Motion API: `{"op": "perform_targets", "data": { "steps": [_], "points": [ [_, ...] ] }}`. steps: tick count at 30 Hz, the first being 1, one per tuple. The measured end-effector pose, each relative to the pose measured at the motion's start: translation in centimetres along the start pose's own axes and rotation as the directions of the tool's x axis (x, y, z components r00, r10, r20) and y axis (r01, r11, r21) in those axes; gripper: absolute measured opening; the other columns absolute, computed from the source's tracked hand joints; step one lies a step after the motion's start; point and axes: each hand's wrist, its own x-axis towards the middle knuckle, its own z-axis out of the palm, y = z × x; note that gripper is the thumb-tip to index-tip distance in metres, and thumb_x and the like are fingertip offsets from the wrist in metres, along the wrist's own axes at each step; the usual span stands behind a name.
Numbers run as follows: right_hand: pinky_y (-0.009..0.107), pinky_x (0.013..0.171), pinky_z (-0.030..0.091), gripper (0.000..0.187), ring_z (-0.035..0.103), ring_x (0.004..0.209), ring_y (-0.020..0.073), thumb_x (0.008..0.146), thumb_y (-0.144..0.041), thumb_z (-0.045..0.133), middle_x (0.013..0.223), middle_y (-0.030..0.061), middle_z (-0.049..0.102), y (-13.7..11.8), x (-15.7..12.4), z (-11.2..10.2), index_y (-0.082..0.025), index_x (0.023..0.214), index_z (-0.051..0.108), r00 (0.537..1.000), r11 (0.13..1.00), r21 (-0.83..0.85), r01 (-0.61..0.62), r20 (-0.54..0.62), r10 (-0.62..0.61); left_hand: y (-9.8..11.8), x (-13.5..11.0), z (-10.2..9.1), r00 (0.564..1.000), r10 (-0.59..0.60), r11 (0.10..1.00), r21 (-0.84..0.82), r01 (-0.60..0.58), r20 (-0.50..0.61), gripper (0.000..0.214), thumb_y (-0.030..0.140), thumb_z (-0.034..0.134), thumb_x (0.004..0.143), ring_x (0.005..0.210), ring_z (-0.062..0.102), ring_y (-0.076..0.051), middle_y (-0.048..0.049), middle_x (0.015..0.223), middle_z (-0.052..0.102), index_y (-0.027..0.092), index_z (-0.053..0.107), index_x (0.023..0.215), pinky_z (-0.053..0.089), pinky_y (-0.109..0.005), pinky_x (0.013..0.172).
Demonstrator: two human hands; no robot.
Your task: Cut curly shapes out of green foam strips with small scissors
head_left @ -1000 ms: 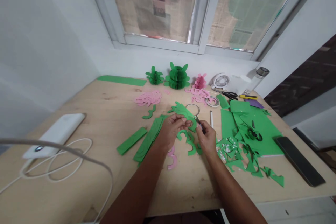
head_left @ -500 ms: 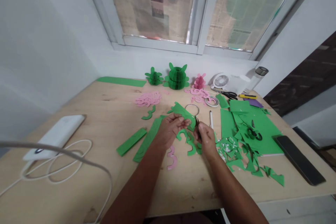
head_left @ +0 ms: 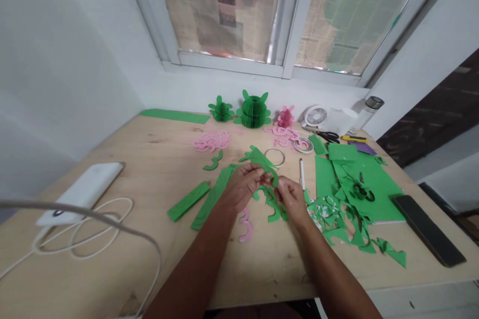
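Observation:
A curved, scalloped green paper cutout (head_left: 272, 175) is pinched between the fingers of my left hand (head_left: 245, 182), above the middle of the table. My right hand (head_left: 294, 195) is closed, its fingertips right at the lower end of this cutout. The small dark scissors seen in it half a second ago are hidden now, behind the paper or the fingers. Under my hands lie more green curved cutouts (head_left: 274, 212) and a pink scalloped cutout (head_left: 246, 227). Just beyond them is a green paper offcut (head_left: 262, 156).
Green scraps (head_left: 339, 217) and green sheets (head_left: 381, 179) cover the right side, with a black phone (head_left: 426, 229). A white pen (head_left: 302, 173), tape roll (head_left: 302, 145) and pink cutouts (head_left: 212, 140) lie farther back. Paper figures (head_left: 253, 112) stand by the wall. A white power bank (head_left: 82, 192) and cable are left.
The green cutout has turned up into view between my hands. My right hand has closed in on its lower end, and the scissor blades have gone out of sight.

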Motion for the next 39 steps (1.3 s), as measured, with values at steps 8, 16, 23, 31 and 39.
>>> {"op": "perform_targets", "data": {
  "steps": [8, 16, 23, 31, 39],
  "points": [
    [0.025, 0.045, 0.024, 0.055, 0.033, 0.048, 0.0110, 0.087, -0.065, 0.048, 0.051, -0.0033, 0.040, 0.5, 0.0, 0.0, -0.018, 0.057, 0.052, 0.999, 0.999, 0.027, -0.044, -0.003, 0.044, 0.0, 0.0, 0.2, 1.000, 0.030, 0.993, 0.111, -0.029, -0.002, 0.018, 0.021, 0.080, 0.060, 0.056, 0.059, -0.012, 0.0005, 0.057, 0.064, 0.016, 0.065, 0.068, 0.046, -0.026, 0.062],
    [0.026, 0.048, 0.030, 0.051, 0.034, 0.049, 0.0114, 0.087, -0.061, 0.050, 0.052, -0.0038, 0.039, -0.2, 0.0, 0.1, -0.019, 0.060, 0.054, 0.999, 0.999, -0.047, -0.003, -0.042, 0.001, -0.4, 0.2, 0.1, 0.994, 0.104, 0.957, 0.277, -0.090, -0.037, 0.014, 0.024, 0.077, 0.062, 0.055, 0.058, -0.012, 0.0009, 0.056, 0.064, 0.016, 0.066, 0.066, 0.046, -0.025, 0.061],
    [0.025, 0.045, 0.027, 0.049, 0.031, 0.048, 0.0105, 0.086, -0.061, 0.051, 0.051, -0.0047, 0.035, 0.3, 0.0, 0.2, -0.019, 0.061, 0.052, 0.996, 0.999, -0.031, -0.042, -0.080, 0.039, -0.7, 0.1, 0.5, 0.987, 0.144, 0.934, 0.339, -0.114, -0.065, 0.018, 0.029, 0.079, 0.061, 0.055, 0.059, -0.013, 0.0018, 0.054, 0.063, 0.017, 0.066, 0.065, 0.049, -0.027, 0.062],
    [0.024, 0.044, 0.026, 0.052, 0.028, 0.046, 0.0097, 0.084, -0.065, 0.051, 0.049, -0.0059, 0.033, 0.2, 0.1, 0.3, -0.019, 0.059, 0.051, 0.994, 0.998, -0.030, -0.063, -0.090, 0.060, -0.9, 0.0, 0.8, 0.983, 0.168, 0.931, 0.341, -0.131, -0.081, 0.016, 0.027, 0.078, 0.061, 0.053, 0.057, -0.011, 0.0025, 0.054, 0.062, 0.017, 0.066, 0.064, 0.047, -0.024, 0.060],
    [0.024, 0.042, 0.025, 0.055, 0.029, 0.043, 0.0091, 0.083, -0.066, 0.052, 0.045, -0.0057, 0.036, 0.2, 0.1, 0.4, -0.020, 0.053, 0.044, 0.992, 0.997, 0.000, -0.082, -0.097, 0.082, -1.0, -0.2, 1.4, 0.975, 0.178, 0.936, 0.329, -0.125, -0.136, 0.016, 0.027, 0.079, 0.060, 0.053, 0.060, -0.013, 0.0005, 0.058, 0.066, 0.017, 0.067, 0.063, 0.050, -0.026, 0.060]
  ]
}}
